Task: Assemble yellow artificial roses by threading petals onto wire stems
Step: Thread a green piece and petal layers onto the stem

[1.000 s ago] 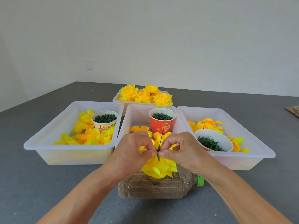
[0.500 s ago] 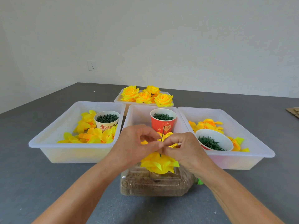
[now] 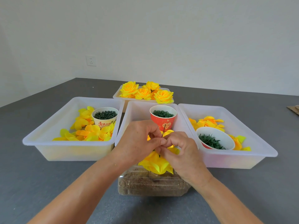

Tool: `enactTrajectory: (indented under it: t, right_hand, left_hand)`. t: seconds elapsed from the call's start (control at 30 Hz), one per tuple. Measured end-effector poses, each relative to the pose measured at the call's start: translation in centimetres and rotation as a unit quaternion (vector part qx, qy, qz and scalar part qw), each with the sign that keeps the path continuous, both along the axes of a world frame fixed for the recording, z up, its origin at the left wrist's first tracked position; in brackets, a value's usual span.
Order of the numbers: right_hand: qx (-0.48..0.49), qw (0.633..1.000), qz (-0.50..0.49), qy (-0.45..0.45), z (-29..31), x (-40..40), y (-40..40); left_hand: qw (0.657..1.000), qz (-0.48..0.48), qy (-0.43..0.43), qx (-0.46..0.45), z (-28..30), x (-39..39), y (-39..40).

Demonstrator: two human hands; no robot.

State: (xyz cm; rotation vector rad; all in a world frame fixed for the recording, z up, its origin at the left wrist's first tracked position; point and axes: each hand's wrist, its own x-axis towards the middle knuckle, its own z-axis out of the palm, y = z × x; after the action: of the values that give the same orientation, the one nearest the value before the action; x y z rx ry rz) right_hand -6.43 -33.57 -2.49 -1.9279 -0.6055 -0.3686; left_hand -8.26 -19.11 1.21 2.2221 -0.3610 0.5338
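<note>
Both hands' grips, left hand [image 3: 139, 141] and right hand [image 3: 182, 152], pinch wire stem [image 3: 163, 132] above petals [image 3: 156, 164].

Three white bins [image 3: 71, 143] form a wall from 9 to 3 o'clock; a fourth bin [image 3: 118, 96] blocks 12. A clear bottle [image 3: 150, 185] lies at 6. Bare table [image 3: 32, 183] offers passage at 7 and 5.

Cup [image 3: 162, 118] in middle tray [image 3: 129, 117]
</note>
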Motion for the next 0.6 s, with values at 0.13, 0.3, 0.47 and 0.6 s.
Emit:
enactTrajectory:
  t: [0.13, 0.3, 0.47, 0.6]
  right_hand:
    - [0.011, 1.000, 0.003, -0.019, -0.3, 0.0, 0.1]
    - [0.004, 1.000, 0.004, -0.017, -0.4, 0.0, 0.1]
    - [-0.022, 0.999, -0.038, 0.019, 0.5, -0.6, 0.1]
    - [-0.039, 0.988, -0.145, 0.024, 0.9, -1.8, 1.0]
  left_hand:
    - [1.000, -0.005, -0.002, -0.003, -0.1, 0.0, 0.0]
    - [1.000, -0.001, -0.003, 0.008, -0.1, 0.0, 0.0]
    - [0.999, 0.010, 0.019, 0.035, 0.7, 0.0, -0.2]
    - [0.995, 0.019, 0.052, 0.078, 1.6, 0.1, -0.4]
